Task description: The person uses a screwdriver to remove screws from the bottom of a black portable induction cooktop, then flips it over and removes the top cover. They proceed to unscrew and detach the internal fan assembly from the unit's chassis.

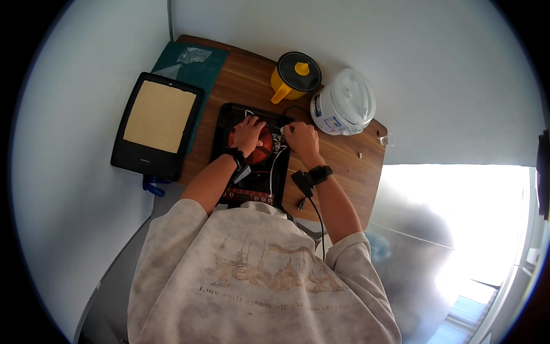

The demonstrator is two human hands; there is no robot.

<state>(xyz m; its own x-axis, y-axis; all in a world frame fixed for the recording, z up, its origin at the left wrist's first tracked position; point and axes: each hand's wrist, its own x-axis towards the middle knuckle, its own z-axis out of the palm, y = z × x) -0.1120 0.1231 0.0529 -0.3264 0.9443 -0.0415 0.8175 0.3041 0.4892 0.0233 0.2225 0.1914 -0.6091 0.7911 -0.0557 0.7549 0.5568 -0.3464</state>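
An opened black appliance housing (278,186) lies on the table before me, with a round red-copper coil (265,150) and electronic parts inside. Over the coil rests my left hand (248,135), its fingers spread across the upper part and the thumb apart. My right hand (302,139) is closed at the housing's upper right edge, beside the circuit parts (278,141). Something small and whitish shows at its fingertips, too small to name. A white wire (272,172) runs down inside the housing from near that hand. Along the near edge sits a red strip (252,196) with round parts.
Left of the housing lies a black panel with a beige sheet (159,116), partly over a green mat (215,60). A yellow pot with a black lid (295,73) and a white lidded cooker (345,103) stand behind. A plug (301,203) lies near my right forearm; a small glass (389,140) stands at the right edge.
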